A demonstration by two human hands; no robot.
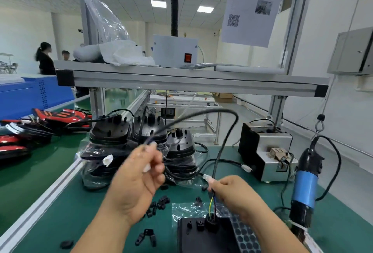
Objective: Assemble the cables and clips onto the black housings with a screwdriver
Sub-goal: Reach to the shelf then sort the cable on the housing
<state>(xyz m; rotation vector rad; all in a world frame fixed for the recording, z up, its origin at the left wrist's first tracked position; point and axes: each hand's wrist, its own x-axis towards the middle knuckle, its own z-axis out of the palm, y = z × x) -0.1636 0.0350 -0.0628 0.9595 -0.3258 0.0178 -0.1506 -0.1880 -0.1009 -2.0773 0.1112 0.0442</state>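
My left hand (139, 182) is raised over the green mat and pinches one end of a black cable (201, 112) with a white connector, blurred by motion. The cable arcs up and right, then drops to my right hand (234, 192), which pinches it just above its yellow and blue wires. Those wires run into a round grommet on a black housing (201, 236) lying at the front edge. Several small black clips (159, 205) lie scattered on the mat below my left hand. A blue and black electric screwdriver (304, 188) hangs at the right, untouched.
Stacks of black housings in clear bags (113, 143) stand behind my hands. A grey and black screw feeder (264, 151) sits at the right. Red and black parts (50, 119) lie on the left conveyor. An aluminium shelf (181, 79) spans overhead. Two people stand far left.
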